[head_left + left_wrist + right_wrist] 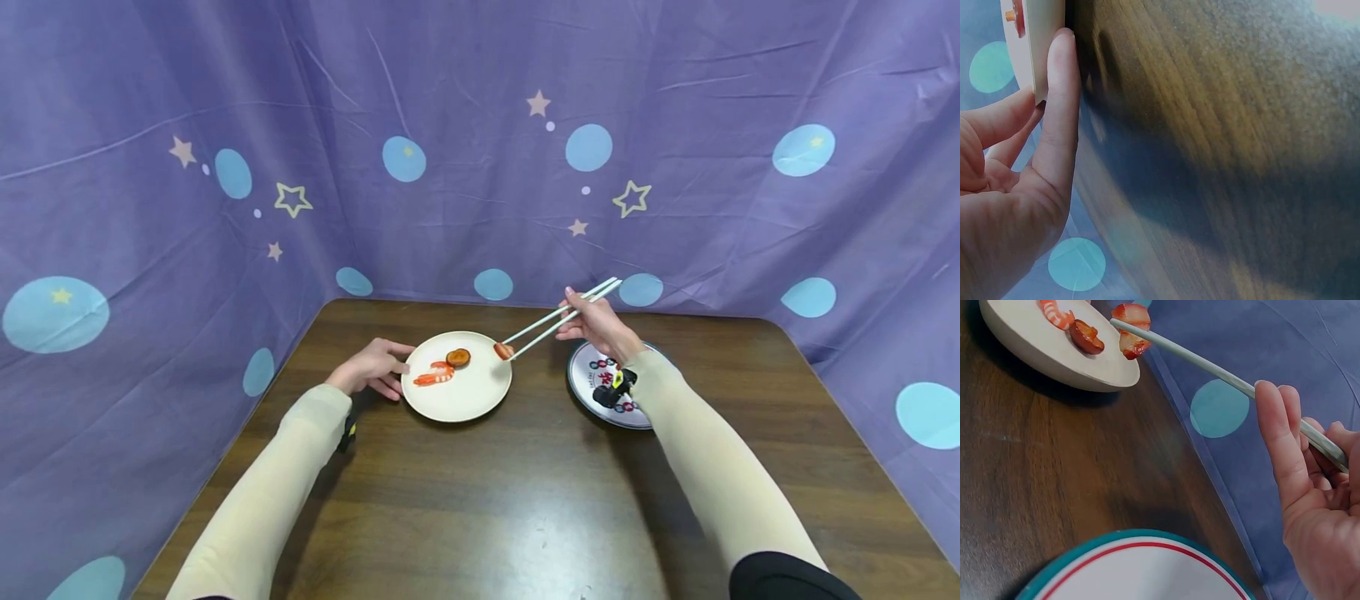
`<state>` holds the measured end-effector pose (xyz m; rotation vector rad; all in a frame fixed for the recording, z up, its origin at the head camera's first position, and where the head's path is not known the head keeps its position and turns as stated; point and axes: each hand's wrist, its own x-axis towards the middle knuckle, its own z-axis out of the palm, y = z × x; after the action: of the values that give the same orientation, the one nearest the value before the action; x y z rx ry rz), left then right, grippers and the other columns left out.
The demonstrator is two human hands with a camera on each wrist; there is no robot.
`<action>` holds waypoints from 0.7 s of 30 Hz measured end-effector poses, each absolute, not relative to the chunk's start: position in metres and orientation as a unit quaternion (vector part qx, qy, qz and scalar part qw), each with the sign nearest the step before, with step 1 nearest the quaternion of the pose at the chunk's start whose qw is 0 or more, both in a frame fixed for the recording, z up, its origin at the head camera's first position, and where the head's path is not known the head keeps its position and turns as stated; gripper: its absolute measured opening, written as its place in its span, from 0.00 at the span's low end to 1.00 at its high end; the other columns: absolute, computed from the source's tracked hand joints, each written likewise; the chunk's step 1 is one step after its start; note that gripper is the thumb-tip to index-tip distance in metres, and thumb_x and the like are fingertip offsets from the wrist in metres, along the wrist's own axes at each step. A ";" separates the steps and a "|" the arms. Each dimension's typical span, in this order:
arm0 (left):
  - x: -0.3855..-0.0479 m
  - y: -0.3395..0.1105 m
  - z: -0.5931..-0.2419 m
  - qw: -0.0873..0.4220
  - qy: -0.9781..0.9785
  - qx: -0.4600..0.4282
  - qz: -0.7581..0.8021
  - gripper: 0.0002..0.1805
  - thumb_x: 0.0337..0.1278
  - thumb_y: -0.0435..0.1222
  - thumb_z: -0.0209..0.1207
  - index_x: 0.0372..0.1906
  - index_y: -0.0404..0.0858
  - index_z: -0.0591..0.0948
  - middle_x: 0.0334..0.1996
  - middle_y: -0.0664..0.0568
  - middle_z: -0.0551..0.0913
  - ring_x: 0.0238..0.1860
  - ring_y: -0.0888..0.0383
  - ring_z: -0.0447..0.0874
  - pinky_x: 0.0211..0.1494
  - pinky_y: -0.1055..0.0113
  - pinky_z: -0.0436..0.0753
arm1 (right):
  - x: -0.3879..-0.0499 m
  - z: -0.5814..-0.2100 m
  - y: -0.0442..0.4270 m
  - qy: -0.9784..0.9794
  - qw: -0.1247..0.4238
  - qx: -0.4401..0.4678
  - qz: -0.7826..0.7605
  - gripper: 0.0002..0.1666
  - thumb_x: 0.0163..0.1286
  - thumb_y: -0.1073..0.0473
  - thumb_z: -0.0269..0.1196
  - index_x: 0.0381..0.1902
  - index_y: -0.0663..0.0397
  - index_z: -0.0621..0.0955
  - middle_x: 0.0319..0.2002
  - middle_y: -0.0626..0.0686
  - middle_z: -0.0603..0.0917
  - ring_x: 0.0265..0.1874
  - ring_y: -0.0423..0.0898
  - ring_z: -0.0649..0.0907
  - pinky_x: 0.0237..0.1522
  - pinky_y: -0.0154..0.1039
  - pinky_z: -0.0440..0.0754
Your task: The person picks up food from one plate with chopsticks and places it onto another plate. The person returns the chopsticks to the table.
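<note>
My left hand (375,367) pinches the left rim of a cream plate (457,400), thumb at the edge and fingers beneath in the left wrist view (1035,150). On that plate lie a shrimp (435,375) and a round brown piece (458,357). My right hand (600,323) grips a pair of pale green chopsticks (551,321). Between their tips is a reddish-brown piece of food (503,351), by the plate's right rim; the right wrist view shows this glossy piece (1132,331) at the tips, off the plate's surface.
A patterned plate with a dark rim (588,375) stands on the wooden table (487,500) under my right wrist, partly hidden by it. Behind the table and at both sides hangs a purple curtain (465,100) with stars and blue dots.
</note>
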<state>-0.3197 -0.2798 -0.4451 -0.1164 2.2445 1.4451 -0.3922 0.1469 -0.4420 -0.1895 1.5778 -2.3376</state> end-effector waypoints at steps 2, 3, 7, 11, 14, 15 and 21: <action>-0.320 -0.280 -0.445 0.233 0.818 -0.044 0.524 0.34 0.74 0.25 0.57 0.81 0.33 0.64 0.47 0.31 0.85 0.26 0.49 0.90 0.34 0.54 0.95 | -0.393 -0.443 0.144 0.552 0.157 -0.065 -0.817 0.20 0.88 0.53 0.51 0.41 0.66 0.76 0.25 0.53 0.81 0.17 0.46 0.87 0.28 0.43 0.94; -0.320 -0.280 -0.445 0.233 0.818 -0.045 0.524 0.34 0.74 0.25 0.57 0.81 0.33 0.65 0.46 0.31 0.85 0.26 0.49 0.90 0.34 0.54 0.95 | -0.393 -0.443 0.143 0.553 0.156 -0.066 -0.816 0.20 0.88 0.53 0.51 0.42 0.66 0.76 0.25 0.53 0.80 0.17 0.46 0.87 0.29 0.44 0.94; -0.320 -0.280 -0.444 0.234 0.818 -0.047 0.524 0.34 0.74 0.25 0.57 0.81 0.34 0.65 0.47 0.31 0.85 0.26 0.49 0.90 0.35 0.54 0.95 | -0.391 -0.443 0.137 0.559 0.155 -0.068 -0.812 0.21 0.88 0.53 0.51 0.39 0.64 0.78 0.26 0.55 0.80 0.17 0.46 0.86 0.29 0.44 0.94; -0.320 -0.280 -0.444 0.236 0.816 -0.047 0.526 0.34 0.74 0.25 0.56 0.81 0.33 0.64 0.46 0.31 0.85 0.26 0.49 0.90 0.34 0.54 0.95 | -0.390 -0.443 0.132 0.566 0.157 -0.070 -0.807 0.22 0.88 0.53 0.51 0.35 0.59 0.81 0.25 0.54 0.80 0.17 0.46 0.86 0.29 0.44 0.94; -0.320 -0.281 -0.444 0.236 0.816 -0.049 0.526 0.34 0.74 0.25 0.57 0.81 0.33 0.64 0.46 0.31 0.85 0.26 0.48 0.90 0.34 0.54 0.95 | -0.391 -0.445 0.129 0.567 0.160 -0.070 -0.805 0.23 0.87 0.52 0.51 0.34 0.59 0.81 0.25 0.55 0.80 0.17 0.46 0.86 0.30 0.44 0.94; -0.320 -0.281 -0.444 0.236 0.816 -0.050 0.526 0.34 0.74 0.25 0.57 0.81 0.33 0.64 0.47 0.31 0.85 0.26 0.48 0.90 0.34 0.54 0.95 | -0.392 -0.446 0.128 0.568 0.161 -0.071 -0.804 0.22 0.87 0.52 0.51 0.36 0.60 0.81 0.25 0.54 0.80 0.17 0.46 0.86 0.30 0.44 0.94; -0.321 -0.280 -0.444 0.235 0.815 -0.044 0.527 0.34 0.74 0.25 0.56 0.81 0.32 0.64 0.46 0.31 0.85 0.25 0.49 0.89 0.33 0.54 0.95 | -0.394 -0.448 0.122 0.570 0.161 -0.075 -0.802 0.21 0.87 0.53 0.52 0.39 0.65 0.79 0.26 0.55 0.81 0.18 0.46 0.86 0.31 0.45 0.94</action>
<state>-0.3211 -0.2799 -0.4438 -0.1217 2.2377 1.4474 -0.3943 0.1219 -0.4476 -0.2130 1.6286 -2.2910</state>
